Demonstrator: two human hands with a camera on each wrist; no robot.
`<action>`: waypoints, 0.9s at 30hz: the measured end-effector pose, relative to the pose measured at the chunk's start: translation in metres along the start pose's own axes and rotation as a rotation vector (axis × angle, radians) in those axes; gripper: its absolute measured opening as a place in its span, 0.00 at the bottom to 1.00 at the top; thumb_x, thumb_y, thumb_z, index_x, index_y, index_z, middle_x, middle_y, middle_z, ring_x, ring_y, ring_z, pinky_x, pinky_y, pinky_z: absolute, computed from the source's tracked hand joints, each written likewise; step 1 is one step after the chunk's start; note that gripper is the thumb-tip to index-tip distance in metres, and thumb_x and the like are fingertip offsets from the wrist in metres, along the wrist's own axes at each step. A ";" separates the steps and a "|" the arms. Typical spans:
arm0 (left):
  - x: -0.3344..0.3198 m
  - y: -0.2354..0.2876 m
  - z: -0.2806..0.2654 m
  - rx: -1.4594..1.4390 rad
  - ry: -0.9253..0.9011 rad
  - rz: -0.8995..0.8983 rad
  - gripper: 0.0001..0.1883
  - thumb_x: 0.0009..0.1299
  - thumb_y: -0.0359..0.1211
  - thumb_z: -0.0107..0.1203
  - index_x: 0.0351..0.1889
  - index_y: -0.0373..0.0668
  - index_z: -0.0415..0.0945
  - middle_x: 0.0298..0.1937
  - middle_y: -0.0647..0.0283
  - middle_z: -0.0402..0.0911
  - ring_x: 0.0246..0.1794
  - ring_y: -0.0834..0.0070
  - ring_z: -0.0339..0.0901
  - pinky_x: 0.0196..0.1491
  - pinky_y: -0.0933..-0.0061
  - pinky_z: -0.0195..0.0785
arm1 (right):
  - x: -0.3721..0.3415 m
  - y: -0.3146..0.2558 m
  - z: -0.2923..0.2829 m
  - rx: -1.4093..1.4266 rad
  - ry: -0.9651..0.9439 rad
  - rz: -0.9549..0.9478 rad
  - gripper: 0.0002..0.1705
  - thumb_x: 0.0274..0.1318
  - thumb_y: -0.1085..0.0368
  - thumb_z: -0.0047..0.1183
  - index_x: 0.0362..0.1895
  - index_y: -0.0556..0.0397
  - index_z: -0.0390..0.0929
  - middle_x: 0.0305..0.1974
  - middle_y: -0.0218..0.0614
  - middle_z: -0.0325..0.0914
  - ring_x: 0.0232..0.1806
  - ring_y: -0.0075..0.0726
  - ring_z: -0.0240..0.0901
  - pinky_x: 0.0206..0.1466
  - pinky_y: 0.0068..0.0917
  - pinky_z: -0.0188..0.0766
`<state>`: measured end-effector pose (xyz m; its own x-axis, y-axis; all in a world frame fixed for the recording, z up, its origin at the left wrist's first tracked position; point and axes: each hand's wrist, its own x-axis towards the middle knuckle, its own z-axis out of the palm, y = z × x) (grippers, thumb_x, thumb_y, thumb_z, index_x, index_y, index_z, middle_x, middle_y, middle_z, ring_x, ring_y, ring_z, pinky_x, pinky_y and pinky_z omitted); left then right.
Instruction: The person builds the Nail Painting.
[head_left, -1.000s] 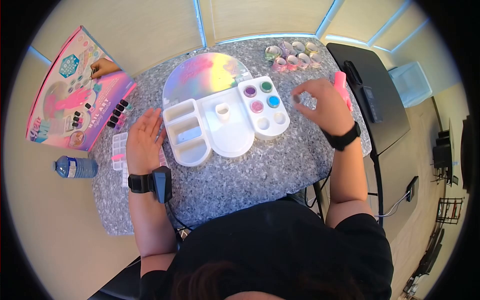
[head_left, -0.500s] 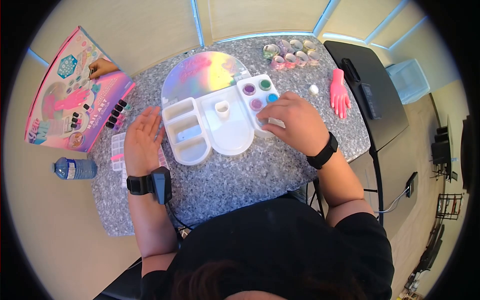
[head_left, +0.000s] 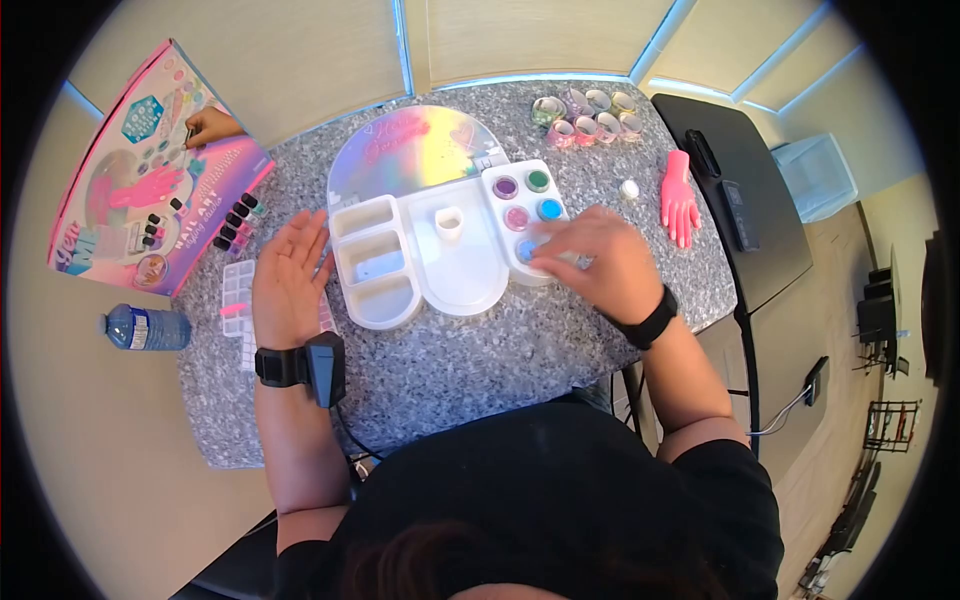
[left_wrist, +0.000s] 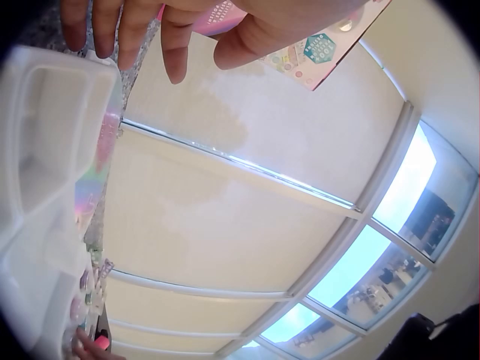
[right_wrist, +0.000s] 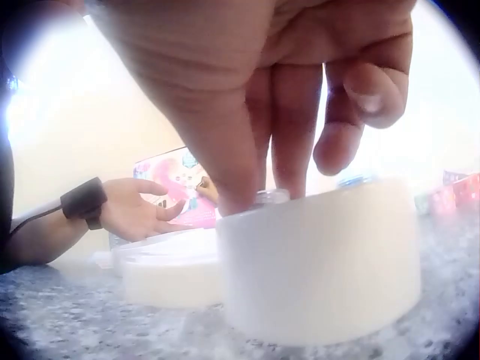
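Note:
A white molded nail-art tray [head_left: 465, 285] lies on the table, with three compartments at its left and round wells at its right. My right hand [head_left: 605, 262], blurred in the head view, pinches a small clear jar of light blue glitter [head_left: 528, 250] at a lower well. In the right wrist view, thumb and fingers reach down around that jar [right_wrist: 271, 196], which stands a little above the rim. Purple [head_left: 505, 187], green [head_left: 538, 181], pink [head_left: 516, 218] and blue [head_left: 549, 209] jars fill the other visible wells. My left hand [head_left: 290, 280] rests palm up beside the tray, holding nothing.
A pink model hand [head_left: 680, 205] and a small white round object [head_left: 629, 189] lie at the right. Several patterned rolls [head_left: 585, 130] stand at the back. On the left are a nail art box [head_left: 150, 190], polish bottles [head_left: 238, 222], a white gridded case [head_left: 237, 290] and a water bottle [head_left: 150, 328].
My right hand has come left from beside the model hand to the tray's lower wells with the small jar; the light blue glitter now shows there. The left hand stays in place.

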<state>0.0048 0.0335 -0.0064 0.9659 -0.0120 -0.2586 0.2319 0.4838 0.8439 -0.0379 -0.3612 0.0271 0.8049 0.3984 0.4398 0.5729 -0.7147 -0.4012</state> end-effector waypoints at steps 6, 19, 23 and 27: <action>0.000 0.002 0.000 0.005 0.007 0.002 0.30 0.84 0.50 0.47 0.78 0.43 0.66 0.82 0.55 0.70 0.80 0.66 0.67 0.76 0.61 0.61 | -0.009 0.096 -0.034 -0.143 0.244 0.487 0.13 0.57 0.65 0.71 0.47 0.52 0.93 0.46 0.43 0.92 0.46 0.49 0.87 0.52 0.41 0.81; 0.002 -0.001 -0.002 0.000 0.007 -0.014 0.31 0.83 0.50 0.49 0.77 0.44 0.67 0.82 0.55 0.70 0.79 0.66 0.68 0.76 0.61 0.61 | -0.011 -0.011 -0.037 0.015 0.086 0.349 0.16 0.52 0.64 0.75 0.47 0.48 0.94 0.45 0.37 0.92 0.45 0.47 0.82 0.53 0.41 0.77; 0.001 0.000 0.000 -0.010 0.002 -0.010 0.30 0.83 0.50 0.49 0.77 0.44 0.67 0.82 0.55 0.71 0.79 0.66 0.68 0.76 0.61 0.62 | -0.011 -0.008 -0.026 -0.094 0.075 0.239 0.15 0.52 0.63 0.76 0.46 0.48 0.94 0.45 0.36 0.92 0.48 0.47 0.82 0.54 0.40 0.77; 0.001 0.001 0.001 -0.011 0.010 -0.017 0.29 0.84 0.50 0.48 0.77 0.44 0.67 0.81 0.55 0.71 0.79 0.66 0.68 0.75 0.61 0.62 | -0.012 -0.007 -0.021 -0.084 0.015 0.323 0.16 0.52 0.65 0.76 0.47 0.48 0.94 0.47 0.36 0.93 0.49 0.45 0.81 0.57 0.39 0.74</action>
<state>0.0061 0.0334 -0.0053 0.9606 -0.0112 -0.2777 0.2469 0.4933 0.8341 -0.0549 -0.3728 0.0413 0.9400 0.1355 0.3132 0.2736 -0.8477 -0.4544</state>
